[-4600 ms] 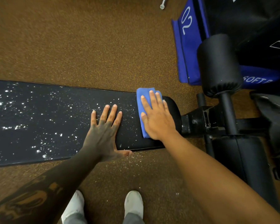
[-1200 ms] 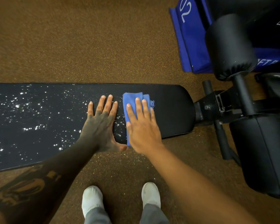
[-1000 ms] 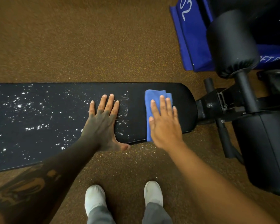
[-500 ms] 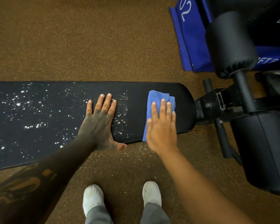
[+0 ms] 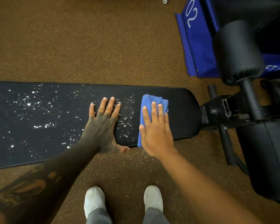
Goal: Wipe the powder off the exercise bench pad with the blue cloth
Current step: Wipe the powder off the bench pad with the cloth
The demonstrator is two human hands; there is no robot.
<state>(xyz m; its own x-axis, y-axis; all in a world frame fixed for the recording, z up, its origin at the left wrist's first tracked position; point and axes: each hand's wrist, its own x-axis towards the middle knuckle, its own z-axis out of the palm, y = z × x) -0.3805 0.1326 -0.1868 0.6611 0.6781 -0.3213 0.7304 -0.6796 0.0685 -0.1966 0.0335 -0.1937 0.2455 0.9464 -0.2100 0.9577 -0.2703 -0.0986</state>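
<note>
A long black bench pad (image 5: 183, 113) runs across the view from the left edge to a rounded right end. White powder (image 5: 27, 104) speckles its left and middle parts; the strip at the right end looks dark and free of specks. My right hand (image 5: 155, 126) lies flat with straight fingers on the folded blue cloth (image 5: 153, 99), pressing it onto the pad near the right end. My left hand (image 5: 102, 125) rests flat on the pad beside it, fingers spread, thumb over the near edge. Smeared powder (image 5: 126, 117) lies between the two hands.
Brown speckled floor (image 5: 87, 46) surrounds the bench, with powder scattered near my white shoes (image 5: 94, 199). The black bench frame and roller pads (image 5: 238, 50) stand at the right. A blue mat marked 02 (image 5: 196, 38) lies at the upper right. A small metal object (image 5: 164, 0) sits at the top edge.
Over the last second my right hand has slid the cloth a short way left along the pad's right end. My left hand has stayed in place.
</note>
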